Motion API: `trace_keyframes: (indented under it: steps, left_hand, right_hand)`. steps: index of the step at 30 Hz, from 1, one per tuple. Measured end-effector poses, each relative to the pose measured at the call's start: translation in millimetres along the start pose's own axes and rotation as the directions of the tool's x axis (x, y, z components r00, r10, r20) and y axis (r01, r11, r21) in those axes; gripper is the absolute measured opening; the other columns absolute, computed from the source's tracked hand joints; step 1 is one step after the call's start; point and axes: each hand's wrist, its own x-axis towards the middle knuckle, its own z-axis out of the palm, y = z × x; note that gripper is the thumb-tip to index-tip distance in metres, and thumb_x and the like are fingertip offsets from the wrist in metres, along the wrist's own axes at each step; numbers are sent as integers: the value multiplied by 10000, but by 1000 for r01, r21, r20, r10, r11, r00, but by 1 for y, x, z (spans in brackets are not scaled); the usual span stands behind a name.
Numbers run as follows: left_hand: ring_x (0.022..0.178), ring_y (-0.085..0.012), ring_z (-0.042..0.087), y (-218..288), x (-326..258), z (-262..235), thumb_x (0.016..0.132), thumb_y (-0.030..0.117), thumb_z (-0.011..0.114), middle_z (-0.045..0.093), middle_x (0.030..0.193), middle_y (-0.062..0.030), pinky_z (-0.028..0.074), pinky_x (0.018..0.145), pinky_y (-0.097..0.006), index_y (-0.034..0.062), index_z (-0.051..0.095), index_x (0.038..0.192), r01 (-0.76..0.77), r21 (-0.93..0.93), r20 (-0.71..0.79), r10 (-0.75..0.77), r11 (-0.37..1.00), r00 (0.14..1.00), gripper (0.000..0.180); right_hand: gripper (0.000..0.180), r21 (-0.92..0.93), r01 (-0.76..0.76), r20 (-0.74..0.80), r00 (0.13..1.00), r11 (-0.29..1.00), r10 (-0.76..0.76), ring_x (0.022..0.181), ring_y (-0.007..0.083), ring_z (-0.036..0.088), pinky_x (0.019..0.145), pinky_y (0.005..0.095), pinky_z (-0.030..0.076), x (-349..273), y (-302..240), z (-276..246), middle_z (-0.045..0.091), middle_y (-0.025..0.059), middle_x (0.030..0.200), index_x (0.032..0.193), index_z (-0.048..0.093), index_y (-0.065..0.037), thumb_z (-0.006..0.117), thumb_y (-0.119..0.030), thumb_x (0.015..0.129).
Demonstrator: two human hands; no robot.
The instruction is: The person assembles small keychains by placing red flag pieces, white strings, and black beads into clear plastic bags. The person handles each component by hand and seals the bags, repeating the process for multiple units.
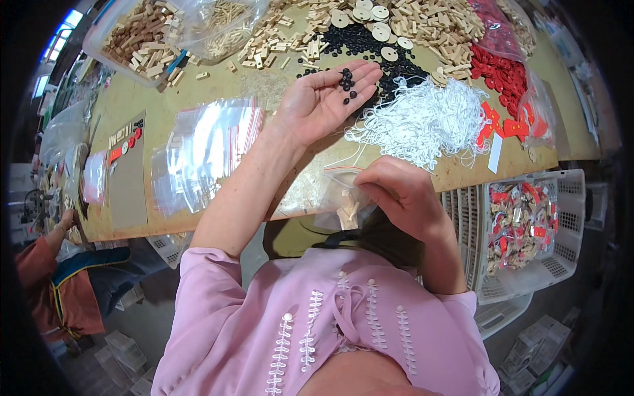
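My left hand (325, 98) is palm up over the table, its fingers stretched out, carrying several small black beads (347, 84) on the palm and fingers. A heap of the same black beads (403, 68) lies just beyond it. At the table's near edge my right hand (403, 195) is closed, thumb and finger pinching the rim of a clear zip bag (333, 191). Light wooden pieces (348, 210) show inside that bag. Close by my right hand is a tangled pile of white cords (422, 122).
A stack of clear zip bags (211, 152) lies left of my left arm. Beyond are wooden blocks (446, 30), wooden discs (381, 32) and red pieces (498, 79). A plastic tub (99, 49) stands far left. A crate (574, 204) of filled bags stands right; another person's arm (49, 241) shows left.
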Motion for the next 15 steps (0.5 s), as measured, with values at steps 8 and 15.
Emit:
trace_keyframes:
  steps: [8, 15]
  left_hand:
    - [1478, -391, 421, -2, 0, 3, 982, -34, 418, 404, 1592, -259, 424, 1200, -506, -111, 342, 1516, -55, 94, -45, 60, 994, 997, 545]
    - [1451, -385, 459, -1, 0, 0, 1029, 15, 413, 435, 1572, -255, 443, 1187, -506, -117, 364, 1499, -25, 39, -11, 26, 999, 1000, 491]
  right_hand:
    - [81, 28, -6, -16, 1000, 1000, 6, 748, 281, 657, 696, 354, 519, -2, 2, 4, 665, 107, 824, 958, 690, -22, 712, 18, 891]
    - [81, 26, -11, -10, 1000, 1000, 11, 759, 281, 659, 700, 354, 520, -2, 1, 5, 666, 108, 827, 958, 690, -24, 713, 17, 891]
